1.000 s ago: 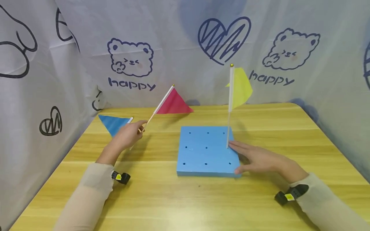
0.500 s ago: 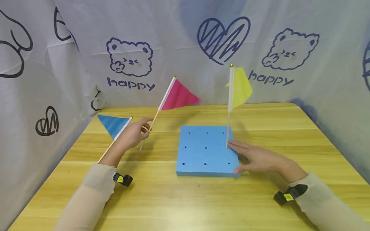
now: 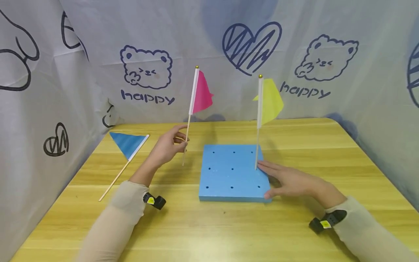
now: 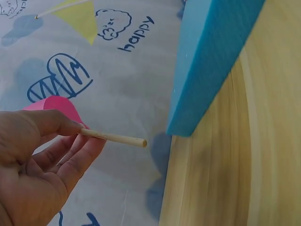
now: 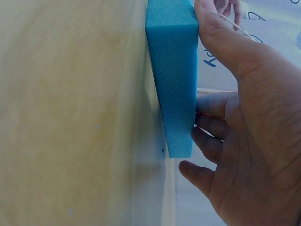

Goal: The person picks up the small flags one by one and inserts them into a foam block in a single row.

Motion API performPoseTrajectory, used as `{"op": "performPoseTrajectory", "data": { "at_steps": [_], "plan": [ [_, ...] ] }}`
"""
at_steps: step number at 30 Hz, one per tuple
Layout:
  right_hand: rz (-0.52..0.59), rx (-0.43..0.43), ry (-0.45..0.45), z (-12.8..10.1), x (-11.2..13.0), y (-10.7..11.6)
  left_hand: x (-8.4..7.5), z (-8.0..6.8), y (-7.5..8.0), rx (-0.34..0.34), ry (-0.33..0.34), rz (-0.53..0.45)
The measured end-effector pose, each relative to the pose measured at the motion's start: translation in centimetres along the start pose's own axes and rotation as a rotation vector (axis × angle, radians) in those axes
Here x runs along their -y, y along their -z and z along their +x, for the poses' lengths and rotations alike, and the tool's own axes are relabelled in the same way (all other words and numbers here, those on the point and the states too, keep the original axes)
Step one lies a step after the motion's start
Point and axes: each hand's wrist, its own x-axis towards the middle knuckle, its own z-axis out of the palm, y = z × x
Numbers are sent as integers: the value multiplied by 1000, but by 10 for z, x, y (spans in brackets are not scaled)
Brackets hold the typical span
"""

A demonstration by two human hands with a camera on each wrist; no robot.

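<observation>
My left hand [image 3: 168,145] pinches the wooden stick of a pink flag [image 3: 201,94] between thumb and fingers, nearly upright, left of the blue foam block [image 3: 219,178]. In the left wrist view the bare lower end of the stick [image 4: 124,139] juts out past the fingertips, apart from the block. A yellow flag [image 3: 271,102] stands upright in a hole near the block's right side. My right hand [image 3: 294,180] rests on the block's right edge, its fingers extended beside the yellow flag's stick. In the right wrist view the thumb and fingers touch the block [image 5: 174,70].
A blue flag [image 3: 128,143] lies on the wooden table [image 3: 209,233] at the left, its stick slanting toward the front. Rows of small holes mark the block's top. A white cloth [image 3: 196,43] with bear and heart drawings hangs behind the table.
My left hand has carried the pink flag rightward, toward the block, and tilted it from leaning to nearly upright. The blue flag is now uncovered. My right hand has stayed on the block.
</observation>
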Motion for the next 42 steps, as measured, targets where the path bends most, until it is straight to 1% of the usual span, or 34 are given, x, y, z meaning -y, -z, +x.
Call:
{"op": "performPoseTrajectory", "data": {
  "at_steps": [3, 6, 13, 18, 26, 31, 39, 42],
  "plan": [
    [-7, -14, 3, 0, -1, 0, -7, 5, -8, -9, -16, -68],
    [-6, -17, 7, 0, -2, 0, -12, 10, -16, -1, -25, -122],
    [-5, -13, 7, -1, -3, -1, -25, 19, -36, 23, -77, -130],
    [0, -11, 0, -1, -2, -1, -31, 25, -50, 38, -81, -185],
    [3, -18, 5, -1, -2, -2, -37, 31, -69, 30, -72, -266],
    [3, -17, 9, 0, -3, -2, -39, 34, -80, 38, -65, -286],
    [4, -21, 11, 0, -2, -1, -38, 38, -95, 36, -122, -312],
    [8, -15, 0, 0, -2, -1, -37, 38, -100, 39, -133, -312]
  ]
}}
